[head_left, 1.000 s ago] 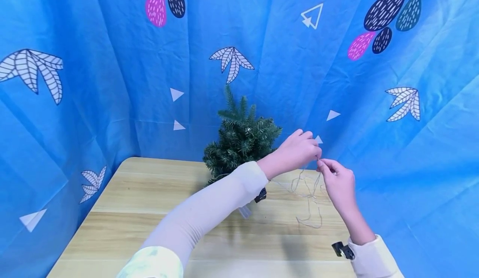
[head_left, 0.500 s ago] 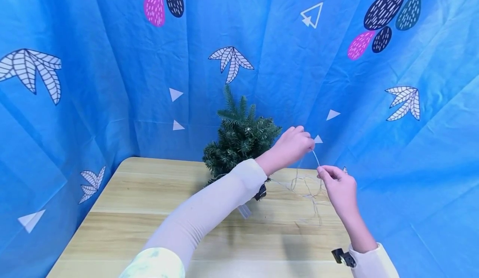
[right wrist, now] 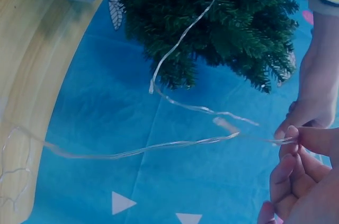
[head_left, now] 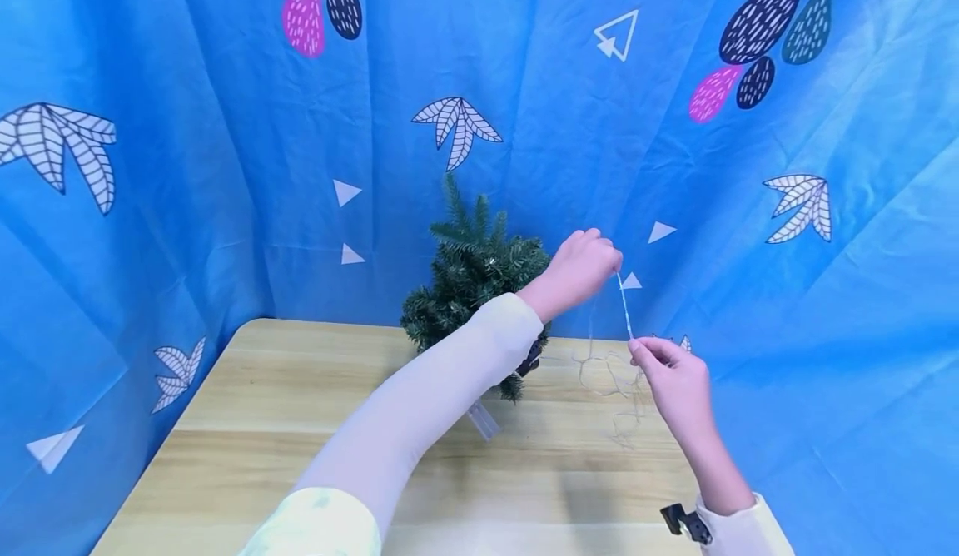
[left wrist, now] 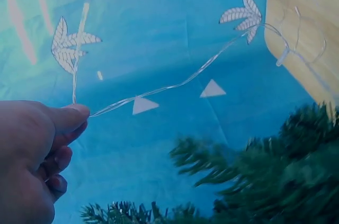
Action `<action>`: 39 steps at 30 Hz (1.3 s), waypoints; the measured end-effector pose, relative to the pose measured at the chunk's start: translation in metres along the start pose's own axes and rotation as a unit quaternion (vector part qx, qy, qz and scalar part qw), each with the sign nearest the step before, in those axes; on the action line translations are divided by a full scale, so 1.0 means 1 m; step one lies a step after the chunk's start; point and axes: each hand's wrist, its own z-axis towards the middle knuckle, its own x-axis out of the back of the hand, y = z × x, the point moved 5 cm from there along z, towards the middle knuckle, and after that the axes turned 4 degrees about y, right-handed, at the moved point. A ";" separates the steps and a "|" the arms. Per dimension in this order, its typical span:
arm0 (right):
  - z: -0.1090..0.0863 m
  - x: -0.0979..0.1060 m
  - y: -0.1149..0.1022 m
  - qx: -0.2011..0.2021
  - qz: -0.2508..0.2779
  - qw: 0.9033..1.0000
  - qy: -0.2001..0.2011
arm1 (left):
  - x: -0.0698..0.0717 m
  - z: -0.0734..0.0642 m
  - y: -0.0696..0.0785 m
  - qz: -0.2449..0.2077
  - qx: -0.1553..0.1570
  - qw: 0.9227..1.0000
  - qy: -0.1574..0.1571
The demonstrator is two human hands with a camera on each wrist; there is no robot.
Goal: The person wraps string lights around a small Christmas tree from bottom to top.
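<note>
Between my two hands runs a taut span of a thin, clear string of fairy lights [head_left: 625, 306]. My left hand [head_left: 573, 269] pinches its upper part between thumb and fingertips, to the right of a small artificial Christmas tree [head_left: 479, 273]. Lower and further right, my right hand [head_left: 678, 381] pinches the string too. In the left wrist view, the twisted wire [left wrist: 180, 83] leads away from the left fingertips toward the table. The right wrist view has a small clear bulb [right wrist: 226, 125] near the pinching right hand [right wrist: 310, 181], and part of the string lies against the tree [right wrist: 196, 38].
Loose loops of the wire [head_left: 610, 385] lie on the wooden table [head_left: 247, 439] at the right. A pale piece [head_left: 483, 420] shows at the tree's foot. A blue patterned curtain [head_left: 517, 181] hangs behind and on both sides. My left forearm crosses before the tree.
My left hand has moved up and left while the right hand has dropped slightly. They were close together before, and the span of string between them has lengthened.
</note>
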 end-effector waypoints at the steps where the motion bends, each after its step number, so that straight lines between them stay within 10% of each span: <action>1: 0.000 -0.001 -0.001 -0.003 0.002 1.000 -0.002 | -0.001 0.003 -0.004 -0.003 0.004 1.000 -0.001; 18: 0.002 -0.011 -0.015 -0.029 0.025 0.999 -0.019 | 0.000 0.035 -0.068 -0.132 0.104 0.985 -0.031; 31: 0.004 -0.010 -0.023 -0.017 0.020 1.000 0.004 | 0.006 0.047 -0.113 -0.097 0.149 0.983 -0.033; 39: 0.023 -0.012 -0.035 0.012 0.019 1.000 0.004 | 0.015 0.046 -0.142 0.006 0.163 0.987 -0.015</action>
